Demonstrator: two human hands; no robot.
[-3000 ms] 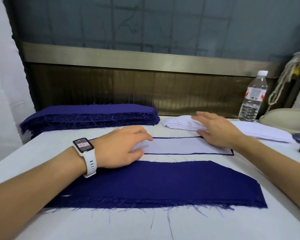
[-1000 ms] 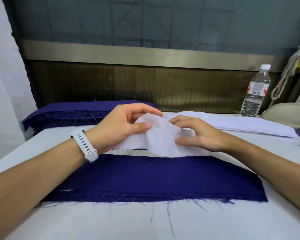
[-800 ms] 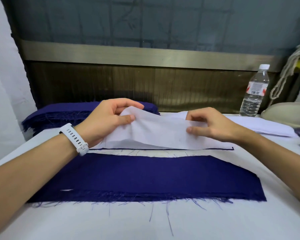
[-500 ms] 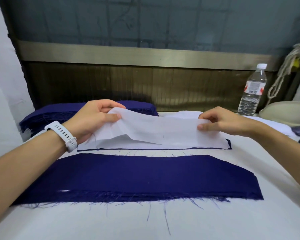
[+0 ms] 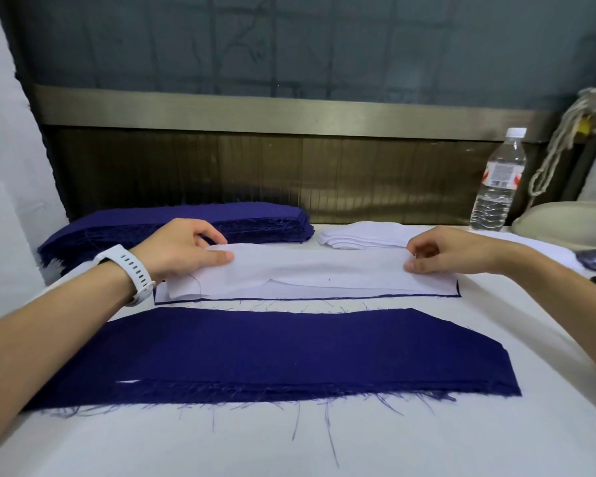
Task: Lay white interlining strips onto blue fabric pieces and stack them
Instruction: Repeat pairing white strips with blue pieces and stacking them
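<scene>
Well, upper left, a stack of blue fabric (image 5: 172,223) sits partly behind the left hand (image 5: 183,249), which pinches one end of the white interlining strip (image 5: 307,271). It stretches left to right mid-frame, beyond a lone blue fabric piece (image 5: 272,352). The right hand (image 5: 455,251) pinches its other end; a water bottle (image 5: 498,184) stands upper right.

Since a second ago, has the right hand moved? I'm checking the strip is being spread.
Yes. The right hand, pinching the white strip by its end, has shifted rightward, closer to the water bottle.
</scene>
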